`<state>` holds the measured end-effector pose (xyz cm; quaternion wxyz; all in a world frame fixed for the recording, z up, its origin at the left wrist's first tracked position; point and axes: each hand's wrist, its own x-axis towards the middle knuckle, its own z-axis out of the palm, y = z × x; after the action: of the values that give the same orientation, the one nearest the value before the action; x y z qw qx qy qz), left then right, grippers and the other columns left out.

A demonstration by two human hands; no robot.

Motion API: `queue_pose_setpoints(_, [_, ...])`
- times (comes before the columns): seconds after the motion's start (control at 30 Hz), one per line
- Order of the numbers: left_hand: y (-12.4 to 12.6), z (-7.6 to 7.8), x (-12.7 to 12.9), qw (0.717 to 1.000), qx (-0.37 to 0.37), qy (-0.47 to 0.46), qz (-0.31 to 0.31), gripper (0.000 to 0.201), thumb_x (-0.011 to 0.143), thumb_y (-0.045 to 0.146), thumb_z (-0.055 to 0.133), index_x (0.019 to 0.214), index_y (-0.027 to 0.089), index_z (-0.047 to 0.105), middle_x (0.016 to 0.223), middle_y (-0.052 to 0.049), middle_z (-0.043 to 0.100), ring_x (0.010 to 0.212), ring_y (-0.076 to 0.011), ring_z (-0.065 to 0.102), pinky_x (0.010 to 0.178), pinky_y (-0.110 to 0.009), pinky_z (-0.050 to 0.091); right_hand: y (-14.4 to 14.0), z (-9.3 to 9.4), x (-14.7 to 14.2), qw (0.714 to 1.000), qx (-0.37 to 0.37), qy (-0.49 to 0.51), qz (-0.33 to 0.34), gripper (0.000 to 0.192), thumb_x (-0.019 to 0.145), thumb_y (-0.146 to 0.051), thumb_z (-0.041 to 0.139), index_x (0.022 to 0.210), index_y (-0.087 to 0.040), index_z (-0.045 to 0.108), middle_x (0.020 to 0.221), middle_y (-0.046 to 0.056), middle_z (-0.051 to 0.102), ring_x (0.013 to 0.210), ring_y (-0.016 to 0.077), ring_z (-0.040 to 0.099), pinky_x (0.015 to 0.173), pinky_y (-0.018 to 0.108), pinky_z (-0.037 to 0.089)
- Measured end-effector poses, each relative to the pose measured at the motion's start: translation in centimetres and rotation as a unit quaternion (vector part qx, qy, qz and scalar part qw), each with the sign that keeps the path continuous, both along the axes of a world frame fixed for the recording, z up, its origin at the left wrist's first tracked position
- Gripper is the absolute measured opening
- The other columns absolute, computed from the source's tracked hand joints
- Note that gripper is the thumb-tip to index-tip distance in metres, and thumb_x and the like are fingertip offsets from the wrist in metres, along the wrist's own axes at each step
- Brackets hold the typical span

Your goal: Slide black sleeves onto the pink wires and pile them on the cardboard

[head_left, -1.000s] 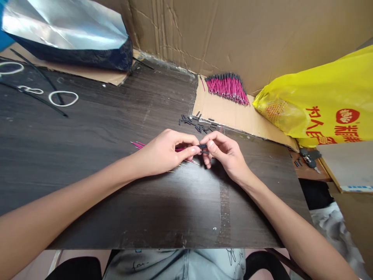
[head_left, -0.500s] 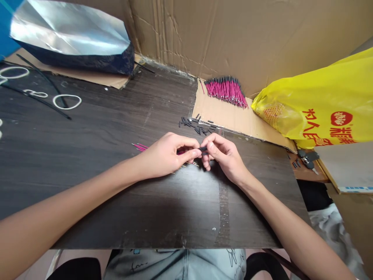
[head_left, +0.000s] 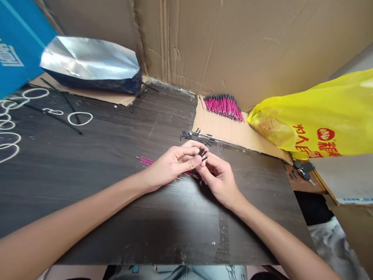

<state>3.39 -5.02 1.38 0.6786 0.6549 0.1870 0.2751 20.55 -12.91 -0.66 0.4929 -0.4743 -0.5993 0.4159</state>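
Beside a yellow bag (head_left: 317,116) with red Chinese print, both hands (head_left: 171,165) (head_left: 217,177) pinching black-tipped pink wires (head_left: 203,153).

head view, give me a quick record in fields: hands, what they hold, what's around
left hand: pinches pink wires, tips fanned on the table
right hand: meets the left, fingers at small black tubes
loose tubes: just beyond the hands
wire bundle: on cardboard at the back
yellow bag: right
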Motion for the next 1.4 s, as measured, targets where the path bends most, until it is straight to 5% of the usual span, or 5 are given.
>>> queue_pose_setpoints(0.6, [-0.3, -0.2, 0.1, 0.995, 0.05, 0.041, 0.082, 0.029, 0.098, 0.034, 0.057, 0.086, 0.014, 0.073, 0.098, -0.006, 0.054, 0.1, -0.0193, 0.055, 0.093, -0.031, 0.043, -0.1, -0.3, -1.0, 0.991, 0.049, -0.085, -0.092, 0.026, 0.098, -0.037, 0.065, 0.078, -0.02, 0.065, 0.075, 0.001, 0.052, 0.068, 0.0138, 0.049, 0.063, 0.028, 0.039])
queue_pose_setpoints(0.93, [-0.4, -0.7, -0.1, 0.991, -0.019, -0.007, 0.13, 0.032, 0.091, 0.044, 0.069, 0.078, 0.016, 0.076, 0.101, -0.006, 0.056, 0.101, -0.0196, 0.057, 0.095, -0.03, 0.045, 0.1, -0.2, -2.6, 0.839, 0.274, -0.427, -0.195, 0.017, 0.1, -0.022, 0.055, 0.104, -0.022, 0.071, 0.079, 0.008, 0.066, 0.065, 0.0215, 0.059, 0.058, 0.034, 0.039])
queue_pose_setpoints(1.1, [0.2, -0.6, -0.3, 0.989, -0.007, 0.0, 0.151, 0.031, 0.09, 0.044, 0.068, 0.106, 0.019, 0.079, 0.113, -0.009, 0.063, 0.11, -0.0228, 0.059, 0.097, -0.035, 0.048, 1.5, 1.4, 0.1, 0.863, 0.209, -0.415, -0.197, 0.026, 0.103, -0.029, 0.047, 0.102, -0.022, 0.072, 0.09, 0.009, 0.07, 0.079, 0.0225, 0.064, 0.069, 0.033, 0.046])
queue_pose_setpoints(1.23, [1.0, -0.2, -1.0, 0.979, 0.082, 0.049, 0.18, 0.036, 0.094, 0.04, 0.062, 0.124, 0.022, 0.073, 0.11, -0.008, 0.064, 0.1, -0.0206, 0.061, 0.088, -0.034, 0.05, 5.8, 3.8, 7.7, 0.797, 0.055, -0.507, -0.323, 0.034, 0.104, -0.041, 0.046, 0.11, -0.021, 0.073, 0.107, 0.01, 0.073, 0.099, 0.0252, 0.066, 0.081, 0.032, 0.046])
queue_pose_setpoints(1.4, [1.3, -0.3, -1.6, 0.94, 0.256, 0.098, 0.202, 0.028, 0.101, 0.031, 0.05, 0.112, 0.022, 0.074, 0.099, -0.006, 0.067, 0.092, -0.0193, 0.061, 0.088, -0.035, 0.049, 12.8, 4.7, 15.2, 0.744, -0.1, -0.571, -0.332, 0.03, 0.1, -0.026, 0.051, 0.094, -0.01, 0.076, 0.096, 0.019, 0.075, 0.094, 0.0241, 0.071, 0.082, 0.029, 0.046])
